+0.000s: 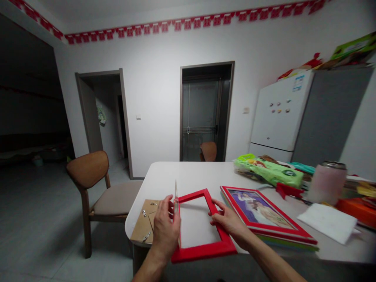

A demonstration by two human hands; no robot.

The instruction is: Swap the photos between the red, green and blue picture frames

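Over the near edge of the table, my right hand (225,221) is closed on the right side of an empty red picture frame (202,250). My left hand (166,221) pinches a thin flat sheet (176,192), seen almost edge-on, by the frame's left side; its material is hard to make out. Beside my left hand lies a brown backing board (141,227) with metal clips, partly covered by the hand. To the right of the frame, a red-framed picture (264,211) rests on top of a stack with green edges.
A green package (270,172), a pinkish jar (327,182), a white napkin (329,223) and an orange box (358,211) crowd the right of the white table (182,172). A wooden chair (114,199) stands at the left. Behind is a fridge (277,113).
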